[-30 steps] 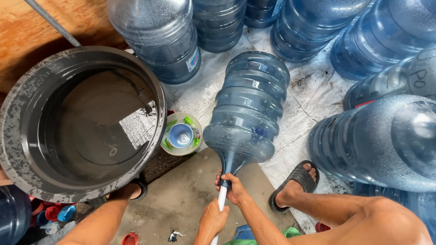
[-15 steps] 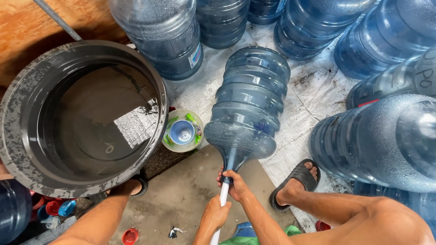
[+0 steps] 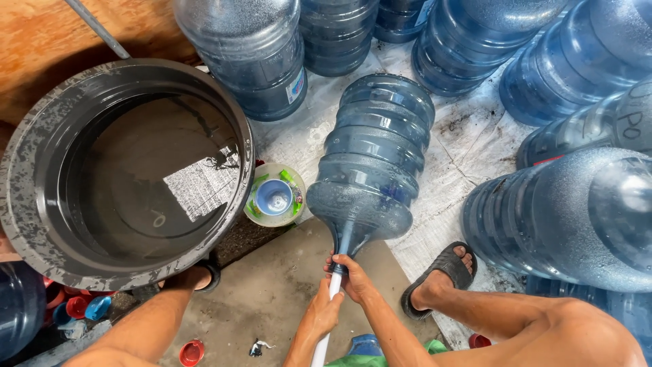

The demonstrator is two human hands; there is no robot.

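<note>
A large blue water jug [image 3: 377,156] lies on its side on a white sheet, with its neck pointing toward me. A white rod [image 3: 324,333] runs into that neck. My right hand [image 3: 352,274] is wrapped around the neck opening and the rod's upper end. Just below it, my left hand [image 3: 326,311] grips the rod. The rod's far end inside the jug is hidden.
A wide black tub [image 3: 41,231] holding water stands at the left. A small round dish [image 3: 274,197] with a blue cap sits between the tub and the jug. Several blue jugs [image 3: 577,217] crowd the back and right. My sandalled foot [image 3: 441,272] rests near the jug, and red caps [image 3: 192,352] lie on the concrete.
Both hands stay on the rod at the jug's neck, shifted slightly up toward the jug. The view has drifted a little.
</note>
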